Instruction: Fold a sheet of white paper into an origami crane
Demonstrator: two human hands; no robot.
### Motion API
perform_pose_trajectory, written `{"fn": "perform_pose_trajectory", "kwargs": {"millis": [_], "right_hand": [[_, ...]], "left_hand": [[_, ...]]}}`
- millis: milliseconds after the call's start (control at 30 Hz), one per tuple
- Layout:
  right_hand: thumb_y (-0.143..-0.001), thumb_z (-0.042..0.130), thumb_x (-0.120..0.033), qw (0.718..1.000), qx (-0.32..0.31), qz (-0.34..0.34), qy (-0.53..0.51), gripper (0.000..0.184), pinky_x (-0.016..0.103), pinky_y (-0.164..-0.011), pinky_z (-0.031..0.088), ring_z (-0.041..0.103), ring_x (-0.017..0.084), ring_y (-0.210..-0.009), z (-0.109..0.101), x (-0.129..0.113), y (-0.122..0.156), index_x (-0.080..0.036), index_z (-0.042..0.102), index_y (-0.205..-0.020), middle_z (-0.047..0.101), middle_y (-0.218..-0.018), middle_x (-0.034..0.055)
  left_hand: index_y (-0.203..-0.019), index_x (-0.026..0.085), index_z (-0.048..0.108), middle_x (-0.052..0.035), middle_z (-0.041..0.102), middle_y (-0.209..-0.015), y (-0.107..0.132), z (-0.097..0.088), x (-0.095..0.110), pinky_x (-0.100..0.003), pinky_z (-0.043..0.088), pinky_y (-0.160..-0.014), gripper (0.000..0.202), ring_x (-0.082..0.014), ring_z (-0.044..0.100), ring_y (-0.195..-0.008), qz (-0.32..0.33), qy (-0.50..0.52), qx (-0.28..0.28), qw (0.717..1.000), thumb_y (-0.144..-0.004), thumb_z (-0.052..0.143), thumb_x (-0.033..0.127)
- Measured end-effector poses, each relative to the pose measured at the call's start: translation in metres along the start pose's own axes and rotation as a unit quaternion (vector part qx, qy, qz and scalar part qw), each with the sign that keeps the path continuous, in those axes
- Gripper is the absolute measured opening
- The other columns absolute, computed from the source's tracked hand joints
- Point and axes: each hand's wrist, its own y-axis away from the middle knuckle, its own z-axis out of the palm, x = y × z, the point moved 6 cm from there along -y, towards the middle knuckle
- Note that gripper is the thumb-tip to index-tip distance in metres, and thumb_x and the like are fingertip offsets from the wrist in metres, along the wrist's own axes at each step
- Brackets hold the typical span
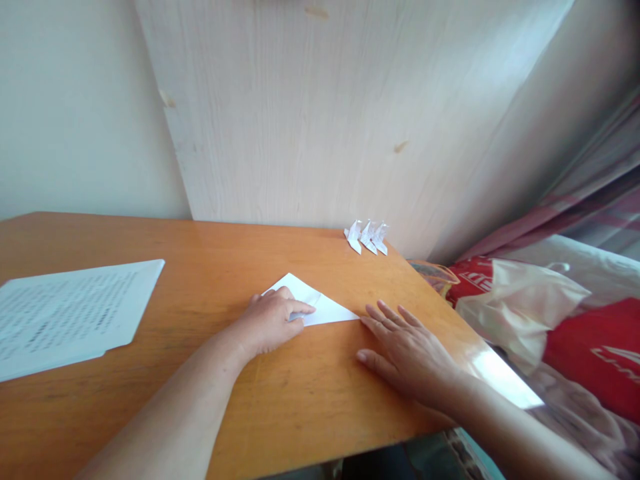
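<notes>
On the wooden table lies a white sheet of paper [327, 312] folded into a triangle, one sharp corner pointing right. My left hand [274, 319] presses down on its left part, index finger stretched along the paper and the other fingers partly curled; it hides some of the sheet. Flat on the table at the right corner is my right hand [407, 350], open with fingers spread, a fingertip at or touching the paper's tip.
Several printed sheets [75, 313] lie stacked at the left on the table [210, 267]. Small folded paper pieces [367, 237] stand at the back edge by the wooden panel [300, 120]. Beyond the right edge are red bags [595, 360] and a whitish plastic bag [520, 307].
</notes>
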Motion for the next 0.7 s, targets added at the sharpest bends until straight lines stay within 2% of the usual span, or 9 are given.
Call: {"fn": "perform_pose_trajectory", "kwargs": {"millis": [100,200,267,333,433,600,700], "right_hand": [[-0.097,0.045,-0.059,1.0,0.012,0.008,-0.003,0.06,0.057,-0.12,0.023,0.03,0.034,-0.148,-0.005,0.006,-0.003,-0.018,0.06,-0.138,0.045,-0.154,0.014],[-0.096,0.051,-0.048,0.996,0.056,0.033,-0.052,0.043,0.05,-0.113,0.036,0.046,0.033,-0.139,-0.018,0.009,-0.011,-0.018,0.07,-0.121,0.054,-0.146,0.0155],[-0.097,0.048,-0.036,0.986,0.093,0.048,-0.129,0.032,0.04,-0.097,0.048,0.063,0.026,-0.116,-0.029,0.008,-0.02,-0.018,0.07,-0.112,0.069,-0.125,0.0126],[-0.095,0.048,-0.03,0.97,0.109,0.05,-0.21,0.023,0.031,-0.077,0.049,0.067,0.019,-0.089,-0.035,0.002,-0.032,-0.02,0.069,-0.096,0.073,-0.097,0.0057],[-0.09,0.051,-0.026,0.948,0.086,0.059,-0.3,0.016,0.025,-0.06,0.041,0.06,0.015,-0.07,-0.033,-0.011,-0.057,-0.02,0.063,-0.083,0.067,-0.076,0.0],[-0.083,0.052,-0.018,0.933,-0.025,0.056,-0.354,0.01,0.022,-0.058,0.037,0.056,0.012,-0.069,-0.01,-0.037,-0.094,-0.019,0.061,-0.079,0.063,-0.073,-0.0014],[-0.082,0.054,-0.021,0.933,-0.065,0.052,-0.351,0.012,0.022,-0.056,0.034,0.053,0.011,-0.065,0.001,-0.045,-0.105,-0.018,0.059,-0.072,0.06,-0.069,-0.002]], "left_hand": [[-0.122,0.05,0.068,-0.0029,0.062,-0.118,-0.001,0.001,0.0,-0.043,0.042,-0.093,0.038,-0.0269,0.06,-0.109,0.004,0.001,0.007,1.0,-0.09,0.051,0.036],[-0.122,0.049,0.068,-0.003,0.063,-0.115,-0.001,0.001,-0.001,-0.04,0.043,-0.09,0.04,-0.0266,0.06,-0.107,0.003,0.001,0.009,1.0,-0.089,0.052,0.035],[-0.122,0.05,0.068,-0.003,0.063,-0.115,-0.001,0.0,0.0,-0.04,0.043,-0.09,0.041,-0.0269,0.06,-0.108,0.007,0.002,0.007,1.0,-0.088,0.052,0.033],[-0.122,0.049,0.068,-0.0033,0.063,-0.116,-0.001,-0.001,0.002,-0.041,0.043,-0.091,0.041,-0.0275,0.059,-0.11,0.013,0.004,0.004,1.0,-0.088,0.051,0.032],[-0.124,0.047,0.067,-0.0044,0.063,-0.114,-0.001,-0.002,0.003,-0.042,0.043,-0.091,0.043,-0.0288,0.059,-0.11,0.012,-0.001,-0.002,1.0,-0.088,0.051,0.032],[-0.123,0.047,0.068,-0.0048,0.064,-0.111,-0.001,-0.002,0.003,-0.043,0.044,-0.089,0.041,-0.0294,0.06,-0.108,0.013,-0.01,0.007,1.0,-0.088,0.052,0.033],[-0.122,0.048,0.069,-0.0045,0.065,-0.109,-0.002,-0.001,0.003,-0.042,0.045,-0.087,0.039,-0.0293,0.061,-0.105,0.015,-0.014,0.013,1.0,-0.088,0.052,0.035]]}}
